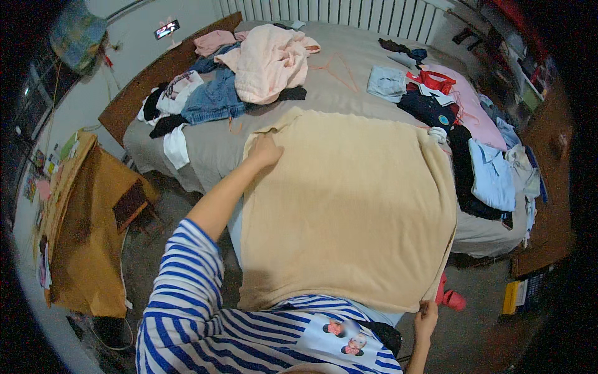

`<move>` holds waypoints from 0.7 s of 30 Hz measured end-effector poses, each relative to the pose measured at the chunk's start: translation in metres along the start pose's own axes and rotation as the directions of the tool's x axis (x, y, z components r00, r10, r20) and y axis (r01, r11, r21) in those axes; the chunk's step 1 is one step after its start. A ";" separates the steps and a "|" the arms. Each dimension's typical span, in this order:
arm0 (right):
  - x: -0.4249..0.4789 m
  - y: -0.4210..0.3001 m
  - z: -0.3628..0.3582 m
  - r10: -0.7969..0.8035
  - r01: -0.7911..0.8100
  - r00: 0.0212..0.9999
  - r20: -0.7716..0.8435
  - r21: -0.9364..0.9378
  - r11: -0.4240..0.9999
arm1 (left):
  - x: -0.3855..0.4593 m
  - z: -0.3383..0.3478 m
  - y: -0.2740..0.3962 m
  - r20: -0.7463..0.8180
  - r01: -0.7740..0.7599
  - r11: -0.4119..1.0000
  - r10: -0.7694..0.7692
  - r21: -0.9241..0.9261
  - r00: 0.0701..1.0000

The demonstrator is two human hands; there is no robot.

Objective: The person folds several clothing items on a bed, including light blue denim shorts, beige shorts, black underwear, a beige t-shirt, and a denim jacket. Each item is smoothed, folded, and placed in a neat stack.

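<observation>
A pale yellow fleece-like cloth is spread from the bed's edge across my lap. My left hand is at its far left corner, fingers curled over the rumpled edge, with the fingertips partly hidden. Down at the near right corner, my right hand pinches the hem beside my hip. The far part of the cloth lies on the bed's grey sheet, and its right side is bunched into soft folds. A white garment touches or nearly touches its far right corner.
On the bed's left lie a pink garment, denim clothes and a white sock-like piece. Folded light-blue shirts, dark clothes and a pink pillow are at right. An orange wire hanger lies between. Red slippers are on the floor.
</observation>
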State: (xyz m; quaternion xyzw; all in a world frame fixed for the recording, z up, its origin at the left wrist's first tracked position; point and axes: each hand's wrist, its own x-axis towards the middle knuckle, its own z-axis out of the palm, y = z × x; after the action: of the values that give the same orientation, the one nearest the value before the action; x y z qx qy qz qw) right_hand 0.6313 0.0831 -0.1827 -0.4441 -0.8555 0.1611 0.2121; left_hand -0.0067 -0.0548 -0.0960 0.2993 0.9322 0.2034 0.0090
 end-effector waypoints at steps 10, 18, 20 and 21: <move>0.013 -0.043 -0.027 0.081 -0.081 0.996 -0.030 -0.003 0.997 | 0.060 0.006 0.015 -0.146 -0.015 0.894 -0.057 -0.448 0.988; 0.037 -0.065 -0.015 -0.019 0.019 1.000 -0.022 0.001 1.000 | 0.068 0.016 -0.030 -0.482 -0.022 0.942 -0.152 -0.336 0.863; 0.040 -0.073 -0.013 -0.018 0.018 1.000 -0.004 0.041 0.999 | 0.066 0.018 -0.035 -0.356 0.120 0.942 -0.234 -0.313 0.905; 0.041 -0.078 -0.013 -0.031 0.031 0.999 -0.008 0.035 0.999 | 0.065 0.015 -0.033 -0.332 0.153 0.942 -0.253 -0.300 0.909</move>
State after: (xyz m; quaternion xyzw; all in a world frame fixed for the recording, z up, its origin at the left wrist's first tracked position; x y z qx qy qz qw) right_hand 0.5625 0.0752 -0.1260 -0.4276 -0.8585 0.1710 0.2254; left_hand -0.0758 -0.0368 -0.1159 0.1528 0.9075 0.3773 -0.1032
